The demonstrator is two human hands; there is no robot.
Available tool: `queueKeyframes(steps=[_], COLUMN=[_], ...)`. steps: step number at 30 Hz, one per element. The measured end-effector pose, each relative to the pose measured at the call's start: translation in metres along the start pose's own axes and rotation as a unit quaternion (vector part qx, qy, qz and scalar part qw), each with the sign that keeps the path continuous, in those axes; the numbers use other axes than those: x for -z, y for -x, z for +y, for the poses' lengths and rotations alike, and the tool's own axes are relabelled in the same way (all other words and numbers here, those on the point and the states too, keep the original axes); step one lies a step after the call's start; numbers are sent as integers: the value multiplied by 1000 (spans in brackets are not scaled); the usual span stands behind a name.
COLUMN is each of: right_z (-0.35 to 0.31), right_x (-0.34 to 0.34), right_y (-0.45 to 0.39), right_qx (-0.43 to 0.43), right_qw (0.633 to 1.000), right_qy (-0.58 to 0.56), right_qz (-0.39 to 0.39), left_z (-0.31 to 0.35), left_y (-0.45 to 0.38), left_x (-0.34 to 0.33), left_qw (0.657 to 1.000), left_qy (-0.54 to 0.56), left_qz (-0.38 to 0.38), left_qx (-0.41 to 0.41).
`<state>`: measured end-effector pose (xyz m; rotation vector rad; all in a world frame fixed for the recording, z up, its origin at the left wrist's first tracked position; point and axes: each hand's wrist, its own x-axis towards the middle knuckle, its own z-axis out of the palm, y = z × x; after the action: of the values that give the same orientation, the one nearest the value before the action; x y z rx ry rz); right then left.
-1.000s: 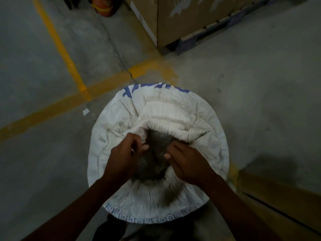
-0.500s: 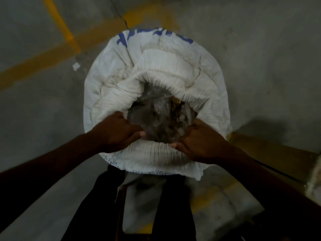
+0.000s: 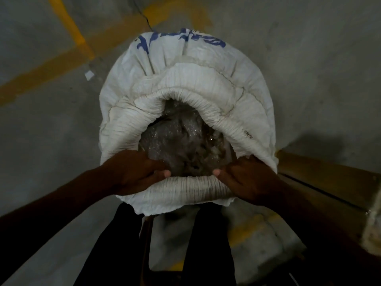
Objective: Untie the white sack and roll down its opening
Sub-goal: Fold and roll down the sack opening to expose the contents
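Head view looks straight down on the white sack (image 3: 185,83), which stands on the grey concrete floor (image 3: 309,58) beside yellow painted lines (image 3: 68,23), its mouth open and its top edge turned outward into a thick gathered roll (image 3: 185,100) around the opening. Left hand (image 3: 136,172) and right hand (image 3: 245,178) each have a closed grip on the near part of that roll, thumbs on the inner side, well apart from each other. Crinkled clear plastic (image 3: 177,139) shows inside the opening.
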<state>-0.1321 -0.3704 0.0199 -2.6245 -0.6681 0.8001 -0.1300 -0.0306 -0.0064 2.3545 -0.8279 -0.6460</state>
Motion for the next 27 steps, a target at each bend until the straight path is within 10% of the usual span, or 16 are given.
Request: queueKeyframes(steps=[5, 14, 18, 27], right_z=[-8, -27, -30, -29], right_x=[-2, 12, 13, 9], right_y=[16, -5, -20, -61], right_qx=[21, -81, -175, -266], right_qw=[1000, 969, 964, 947], right_qy=[-18, 11, 18, 53], right_qz=[4, 231, 198, 172], left_z=[5, 13, 4, -14], left_y=[12, -13, -25, -46], left_x=[-6, 4, 7, 21], left_qw=[999, 943, 886, 877], left_qy=[-17, 42, 67, 45], left_qz=[12, 207, 241, 281], left_qx=[-26, 259, 391, 387])
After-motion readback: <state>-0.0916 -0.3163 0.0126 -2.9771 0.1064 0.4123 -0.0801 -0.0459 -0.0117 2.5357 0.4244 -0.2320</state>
